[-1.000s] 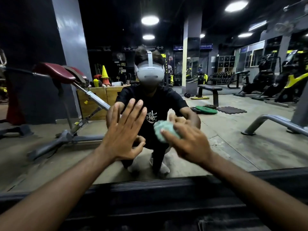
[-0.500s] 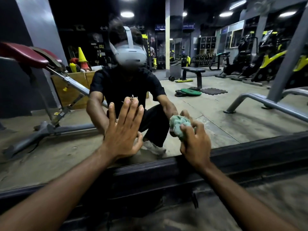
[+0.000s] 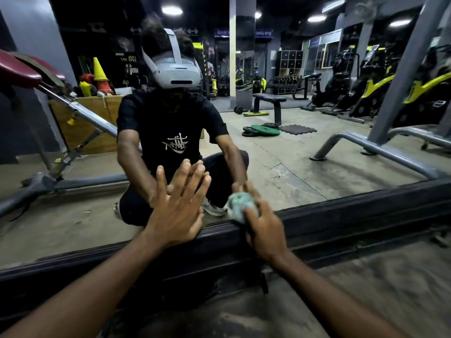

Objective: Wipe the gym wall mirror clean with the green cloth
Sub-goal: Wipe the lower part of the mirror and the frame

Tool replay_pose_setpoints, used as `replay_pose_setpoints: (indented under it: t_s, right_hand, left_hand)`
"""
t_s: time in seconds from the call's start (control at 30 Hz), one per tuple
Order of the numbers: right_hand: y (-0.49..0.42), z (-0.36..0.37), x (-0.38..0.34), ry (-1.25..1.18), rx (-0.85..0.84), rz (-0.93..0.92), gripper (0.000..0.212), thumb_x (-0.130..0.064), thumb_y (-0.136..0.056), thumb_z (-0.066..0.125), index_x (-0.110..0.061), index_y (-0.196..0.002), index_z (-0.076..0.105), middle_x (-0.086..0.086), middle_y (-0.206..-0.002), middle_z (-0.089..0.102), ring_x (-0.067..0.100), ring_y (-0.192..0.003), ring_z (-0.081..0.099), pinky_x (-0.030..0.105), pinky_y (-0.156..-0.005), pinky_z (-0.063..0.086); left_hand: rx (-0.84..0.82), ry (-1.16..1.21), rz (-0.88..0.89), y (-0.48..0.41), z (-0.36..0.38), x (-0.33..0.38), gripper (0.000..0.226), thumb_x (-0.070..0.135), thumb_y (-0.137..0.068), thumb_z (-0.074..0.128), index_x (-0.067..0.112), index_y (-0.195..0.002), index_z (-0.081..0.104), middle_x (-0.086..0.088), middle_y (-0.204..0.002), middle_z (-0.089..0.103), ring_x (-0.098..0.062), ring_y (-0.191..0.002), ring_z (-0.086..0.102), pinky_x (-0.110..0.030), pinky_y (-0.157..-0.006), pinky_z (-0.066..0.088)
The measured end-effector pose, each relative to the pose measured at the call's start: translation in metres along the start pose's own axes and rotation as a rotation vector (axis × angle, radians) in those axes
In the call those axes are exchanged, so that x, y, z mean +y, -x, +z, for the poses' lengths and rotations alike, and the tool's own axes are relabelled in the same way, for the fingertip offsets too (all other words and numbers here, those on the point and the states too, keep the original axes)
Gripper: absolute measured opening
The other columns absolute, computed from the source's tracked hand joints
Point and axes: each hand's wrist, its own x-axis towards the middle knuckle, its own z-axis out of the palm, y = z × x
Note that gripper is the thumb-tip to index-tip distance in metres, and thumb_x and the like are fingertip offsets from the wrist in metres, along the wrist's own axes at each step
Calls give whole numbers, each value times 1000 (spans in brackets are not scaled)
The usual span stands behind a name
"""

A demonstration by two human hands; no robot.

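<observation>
Green cloth [image 3: 240, 206]: pale green, bunched into a tight wad, slightly blurred. It sits low on the wall mirror [image 3: 305, 164], against the glass just above the dark bottom frame [image 3: 353, 213].

Right hand [image 3: 264, 230]: fingers curled round the wad, holding it to the glass.

Left hand [image 3: 175, 211]: fingers straight and spread, palm flat on the mirror, left of the cloth and apart from it.

Containers, seen only in reflection:
- Wooden box [image 3: 112, 111]: yellow cone [image 3: 99, 69] and smaller items on top, inside not visible.
- Cubby shelf [image 3: 290, 62] at the far wall: contents too dark to tell.
</observation>
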Motion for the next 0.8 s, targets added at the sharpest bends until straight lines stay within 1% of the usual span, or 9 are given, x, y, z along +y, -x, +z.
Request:
replay_pose_setpoints:
  t_s: [0.13, 0.23, 0.3, 0.4, 0.53, 0.6, 0.7, 0.77, 0.8]
  right_hand:
    - [-21, -18, 15, -16, 41, 20, 46, -9, -71, 68, -23, -113, 58, 13, -117, 52, 32, -85, 57, 31, -56, 42]
    - [-93, -61, 49, -47, 371, 503, 48, -1, -74, 62, -23, -115, 54, 12, -122, 47, 31, -93, 57, 33, -62, 48]
    - [-117, -72, 55, -96, 507, 660, 47, 1, -74, 59, -21, -116, 55, 10, -125, 43, 29, -102, 55, 37, -71, 52]
    - [-88, -48, 33, -130, 341, 278, 48, 2, -74, 62, -21, -116, 57, 10, -124, 43, 36, -103, 55, 44, -75, 55]
    - [-62, -49, 42, -109, 16, -273, 40, -13, -78, 65, -21, -117, 70, 12, -123, 51, 33, -97, 58, 36, -72, 54]
    - [-102, -72, 64, -86, 144, -295, 32, -17, -87, 57, -19, -116, 72, 16, -120, 54, 34, -97, 58, 37, -73, 52]
    - [-162, -103, 86, -132, 403, 17, 46, -22, -82, 51, -15, -123, 70, 10, -126, 44, 27, -107, 51, 33, -82, 50]
    - [-166, -105, 82, -195, 445, 141, 51, -18, -79, 51, -14, -127, 67, 12, -128, 42, 25, -112, 48, 38, -88, 52]
    - [-155, -99, 77, -183, 398, 55, 48, -13, -83, 50, -10, -127, 67, 14, -130, 42, 28, -114, 48, 40, -92, 51]
  left_hand:
    - [24, 13, -25, -15, -3, 4, 98, 48, -81, 65, 3, -161, 29, -25, -169, 13, -45, -156, 14, -80, -112, 19]
    - [58, 17, -26, -46, -11, -3, 101, 50, -82, 64, 3, -162, 23, -22, -171, 6, -44, -157, 9, -74, -119, 16]
    - [75, 0, -24, -78, -22, -7, 100, 49, -83, 62, 3, -162, 22, -21, -171, 5, -44, -158, 7, -73, -119, 16]
    - [56, -14, -7, -121, -37, -8, 98, 50, -84, 59, 3, -162, 23, -21, -171, 7, -45, -158, 7, -72, -120, 13]
    - [54, -41, 22, -142, -42, -14, 99, 55, -83, 58, 4, -162, 26, -20, -171, 10, -43, -158, 6, -70, -122, 9]
    - [93, -56, 21, -154, -44, -23, 98, 57, -84, 57, 5, -162, 27, -17, -172, 12, -41, -158, 8, -71, -121, 10]
    - [134, -68, -23, -175, -48, -31, 99, 59, -85, 54, 6, -163, 23, -15, -172, 12, -39, -159, 9, -71, -121, 10]
    - [147, -69, -47, -182, -47, -28, 100, 57, -85, 53, 5, -163, 20, -15, -172, 10, -40, -159, 8, -73, -119, 11]
    - [150, -71, -50, -181, -46, -25, 100, 56, -85, 54, 5, -163, 20, -16, -172, 10, -41, -158, 9, -74, -119, 11]
